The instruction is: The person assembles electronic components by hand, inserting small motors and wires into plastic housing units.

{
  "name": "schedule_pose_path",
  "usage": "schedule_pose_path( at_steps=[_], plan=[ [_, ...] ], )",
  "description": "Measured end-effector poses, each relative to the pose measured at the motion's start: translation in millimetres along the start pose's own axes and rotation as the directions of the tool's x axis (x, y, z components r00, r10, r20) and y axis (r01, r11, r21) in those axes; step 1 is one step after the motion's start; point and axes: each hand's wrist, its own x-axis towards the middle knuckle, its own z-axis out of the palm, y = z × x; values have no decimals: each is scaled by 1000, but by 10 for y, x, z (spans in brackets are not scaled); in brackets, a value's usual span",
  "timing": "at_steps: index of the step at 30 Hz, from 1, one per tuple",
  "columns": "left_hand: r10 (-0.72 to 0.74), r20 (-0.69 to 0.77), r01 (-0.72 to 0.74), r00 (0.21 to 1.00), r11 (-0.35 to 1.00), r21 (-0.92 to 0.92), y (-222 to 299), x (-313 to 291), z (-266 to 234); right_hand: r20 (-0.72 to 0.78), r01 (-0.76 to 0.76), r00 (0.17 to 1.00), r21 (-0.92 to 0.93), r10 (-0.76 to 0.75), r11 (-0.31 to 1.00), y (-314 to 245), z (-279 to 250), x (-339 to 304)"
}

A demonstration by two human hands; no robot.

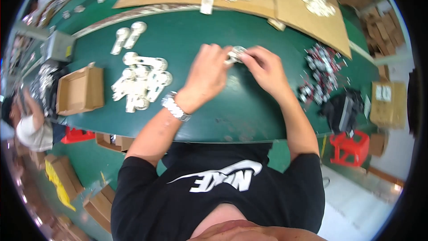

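On the green table (pixel 214 116), at twelve o'clock from the chest, the right hand (pixel 267 69) narrowly pinches a white part (pixel 235 55); the left hand (pixel 207 72) touches its nine o'clock side, grip too blurred to tell.

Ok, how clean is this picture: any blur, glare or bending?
Head view: left hand smeared, likely by motion, the white part at its fingertips soft in detail; also head view: green table bowed along its near edge, pale patch on top, probably reflected light.
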Motion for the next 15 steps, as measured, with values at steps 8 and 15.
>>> schedule_pose_path(
  at_steps=[8,15],
  plan=[
    [53,-14,-54,999,994,-90,95,-89,55,-75,-74,992,301,101,951,67,51,-171],
    [51,-13,-52,999,994,-92,73,-69,17,-2,21,1000,-146,-22,989,-243,-58,-136]
  ],
)
